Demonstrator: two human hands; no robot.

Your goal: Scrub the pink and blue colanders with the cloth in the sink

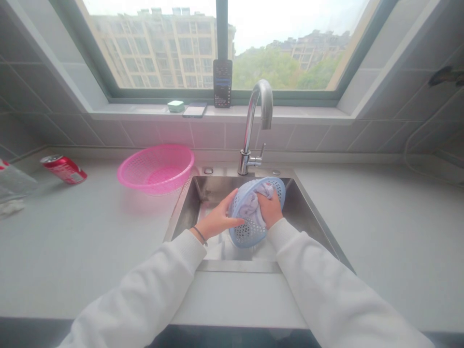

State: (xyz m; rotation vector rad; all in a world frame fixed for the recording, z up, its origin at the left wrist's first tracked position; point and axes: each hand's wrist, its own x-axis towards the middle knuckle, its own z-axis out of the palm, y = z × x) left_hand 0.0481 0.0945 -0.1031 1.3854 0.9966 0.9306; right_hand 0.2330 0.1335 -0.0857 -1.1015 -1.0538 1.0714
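Note:
Over the steel sink (pixel 213 198) my two hands hold a light blue perforated plastic basket (pixel 246 234), tilted on its side. My left hand (pixel 217 217) has its fingers spread on the basket's near side. A pale lilac cloth (pixel 252 208) lies bunched inside the basket, and my right hand (pixel 270 209) presses into it near the rim. White sleeves cover both forearms. The sink's bottom is partly hidden behind the basket.
A chrome gooseneck faucet (pixel 250 140) rises behind the sink. On the counter (pixel 90 251) to the left are a pink plastic basket (pixel 155 169), a red can (pixel 64 169) on its side and a clear plastic bag (pixel 14 183). Phones and a small green box stand on the windowsill.

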